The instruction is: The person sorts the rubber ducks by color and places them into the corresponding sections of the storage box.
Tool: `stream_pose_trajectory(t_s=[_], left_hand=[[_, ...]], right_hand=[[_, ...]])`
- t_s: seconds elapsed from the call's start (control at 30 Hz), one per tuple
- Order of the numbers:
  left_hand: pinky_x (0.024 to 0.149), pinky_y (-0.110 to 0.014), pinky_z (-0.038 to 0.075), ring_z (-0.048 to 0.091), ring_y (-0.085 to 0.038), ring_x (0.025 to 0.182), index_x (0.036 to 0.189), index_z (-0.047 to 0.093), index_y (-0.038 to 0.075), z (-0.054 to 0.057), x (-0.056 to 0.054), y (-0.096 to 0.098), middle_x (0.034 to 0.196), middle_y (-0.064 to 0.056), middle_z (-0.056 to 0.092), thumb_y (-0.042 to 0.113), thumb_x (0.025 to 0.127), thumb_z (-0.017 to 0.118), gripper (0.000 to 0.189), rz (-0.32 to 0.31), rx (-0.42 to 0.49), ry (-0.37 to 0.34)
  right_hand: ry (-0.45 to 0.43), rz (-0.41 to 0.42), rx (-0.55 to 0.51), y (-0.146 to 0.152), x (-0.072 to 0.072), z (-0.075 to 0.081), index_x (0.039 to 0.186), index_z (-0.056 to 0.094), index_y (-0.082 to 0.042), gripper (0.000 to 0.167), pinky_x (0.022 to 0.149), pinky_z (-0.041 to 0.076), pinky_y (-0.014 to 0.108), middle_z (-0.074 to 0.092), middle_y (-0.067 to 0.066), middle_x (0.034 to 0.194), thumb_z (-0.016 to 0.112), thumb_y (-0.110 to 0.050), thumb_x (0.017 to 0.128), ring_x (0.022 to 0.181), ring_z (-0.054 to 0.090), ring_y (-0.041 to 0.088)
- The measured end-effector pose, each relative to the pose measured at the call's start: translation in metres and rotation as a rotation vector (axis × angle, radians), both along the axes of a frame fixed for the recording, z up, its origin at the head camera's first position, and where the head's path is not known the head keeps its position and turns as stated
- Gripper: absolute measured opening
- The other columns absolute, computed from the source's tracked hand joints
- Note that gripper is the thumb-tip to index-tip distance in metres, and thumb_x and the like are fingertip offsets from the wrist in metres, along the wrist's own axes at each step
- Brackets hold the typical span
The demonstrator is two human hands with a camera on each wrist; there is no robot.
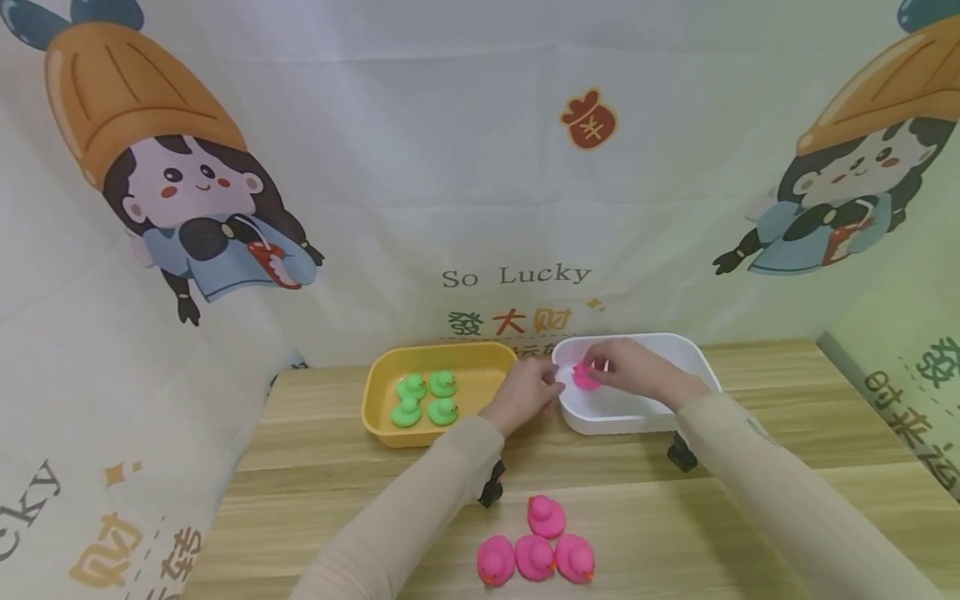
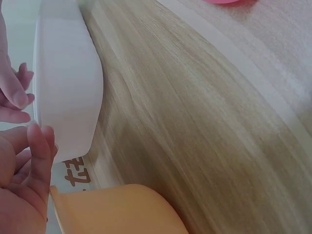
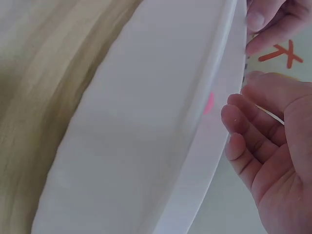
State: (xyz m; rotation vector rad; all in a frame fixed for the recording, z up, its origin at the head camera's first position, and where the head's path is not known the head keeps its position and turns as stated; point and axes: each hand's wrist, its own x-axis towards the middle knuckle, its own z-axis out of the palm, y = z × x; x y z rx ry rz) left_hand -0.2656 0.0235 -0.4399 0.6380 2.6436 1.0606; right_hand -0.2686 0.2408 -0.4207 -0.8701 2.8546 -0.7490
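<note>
My right hand (image 1: 637,367) is over the white tray (image 1: 626,425), fingers loosely bent, fingertips right beside a pink toy duck (image 1: 584,379) inside it. In the right wrist view, only a pink sliver of the duck (image 3: 209,104) shows past the tray's rim, and the right hand (image 3: 273,131) has nothing between its fingers. My left hand (image 1: 522,390) hovers at the tray's left end, holding nothing, its relaxed fingertips close to the rim. In the left wrist view, the left hand (image 2: 24,170) overlaps that rim, with the right hand's fingers just above it.
A yellow tray (image 1: 405,439) with several green toy ducks (image 1: 443,411) stands left of the white one. Several pink ducks (image 1: 536,557) sit in a cluster at the front of the wooden table (image 1: 300,467). Behind hangs a printed cloth (image 1: 450,150).
</note>
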Motion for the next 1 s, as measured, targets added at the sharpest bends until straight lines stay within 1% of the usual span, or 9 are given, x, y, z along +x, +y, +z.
stream_pose_trajectory(t_s=[0.1,0.2,0.33,0.4,0.5,0.63,0.77,0.87,1.0], left_hand=[[0.05,-0.02,0.039,0.052,-0.01,0.052,0.134,0.065,-0.003,0.0,-0.001,0.0,0.073,-0.013,0.07,0.014,0.104,0.065,0.035,-0.003,-0.004,-0.009],[0.05,-0.021,0.039,0.052,-0.011,0.053,0.135,0.065,-0.003,0.0,-0.001,0.0,0.074,-0.014,0.07,0.014,0.104,0.065,0.035,-0.002,0.001,-0.015],[0.05,-0.021,0.039,0.052,-0.011,0.052,0.132,0.067,-0.002,-0.001,-0.001,0.0,0.07,-0.011,0.068,0.013,0.103,0.066,0.033,-0.003,0.003,-0.011],[0.05,-0.02,0.038,0.051,-0.011,0.052,0.128,0.069,-0.002,-0.001,-0.001,0.0,0.067,-0.008,0.066,0.014,0.103,0.066,0.029,-0.005,-0.001,0.0],[0.05,-0.02,0.038,0.051,-0.01,0.052,0.126,0.07,-0.001,-0.002,-0.001,0.0,0.063,-0.003,0.062,0.014,0.103,0.067,0.028,-0.004,-0.006,0.009],[0.051,-0.02,0.039,0.051,-0.011,0.053,0.125,0.07,0.0,-0.003,-0.001,0.0,0.062,-0.001,0.06,0.015,0.103,0.067,0.027,-0.001,-0.019,0.017],[0.051,-0.021,0.039,0.051,-0.011,0.053,0.124,0.07,-0.001,-0.003,-0.002,0.0,0.061,-0.001,0.06,0.015,0.103,0.067,0.026,0.0,-0.021,0.019],[0.051,-0.021,0.038,0.051,-0.01,0.052,0.128,0.069,-0.002,-0.002,-0.001,0.0,0.061,-0.001,0.06,0.015,0.103,0.067,0.03,0.003,-0.015,0.011],[0.051,-0.02,0.039,0.052,-0.009,0.053,0.133,0.067,-0.002,-0.002,-0.001,0.0,0.063,-0.001,0.061,0.014,0.103,0.067,0.034,0.008,-0.016,0.007]], right_hand=[[0.019,0.018,-0.016,0.0,0.007,0.002,0.104,0.074,0.001,0.01,0.078,0.055,0.036,0.071,0.0,0.088,0.071,-0.003,0.095,0.083,0.063,0.013],[0.015,0.007,-0.008,0.0,0.013,0.004,0.107,0.075,0.0,0.012,0.08,0.055,0.036,0.071,-0.002,0.091,0.072,-0.004,0.096,0.084,0.062,0.013],[0.024,0.007,0.008,0.0,0.022,0.009,0.109,0.075,-0.001,0.014,0.081,0.055,0.036,0.073,-0.001,0.095,0.073,-0.006,0.096,0.086,0.063,0.013],[0.035,0.018,0.012,0.001,0.028,0.013,0.109,0.075,-0.001,0.015,0.079,0.055,0.035,0.072,-0.001,0.096,0.073,-0.007,0.096,0.086,0.062,0.013],[0.051,0.04,0.013,0.001,0.037,0.017,0.109,0.074,-0.002,0.014,0.077,0.055,0.034,0.071,-0.002,0.095,0.073,-0.007,0.096,0.084,0.061,0.012],[0.062,0.072,0.009,0.001,0.051,0.021,0.11,0.074,-0.002,0.015,0.075,0.056,0.031,0.071,-0.003,0.094,0.074,-0.007,0.095,0.081,0.059,0.009],[0.093,0.101,0.02,0.001,0.062,0.023,0.108,0.074,-0.003,0.015,0.071,0.055,0.028,0.072,-0.002,0.094,0.076,-0.008,0.094,0.077,0.058,0.007],[0.106,0.107,0.041,0.001,0.07,0.024,0.106,0.074,-0.005,0.014,0.068,0.054,0.025,0.072,-0.002,0.094,0.076,-0.008,0.093,0.074,0.056,0.005],[0.071,0.098,0.042,0.002,0.083,0.026,0.108,0.075,-0.007,0.014,0.069,0.053,0.024,0.071,-0.004,0.094,0.076,-0.011,0.094,0.074,0.055,0.002]])
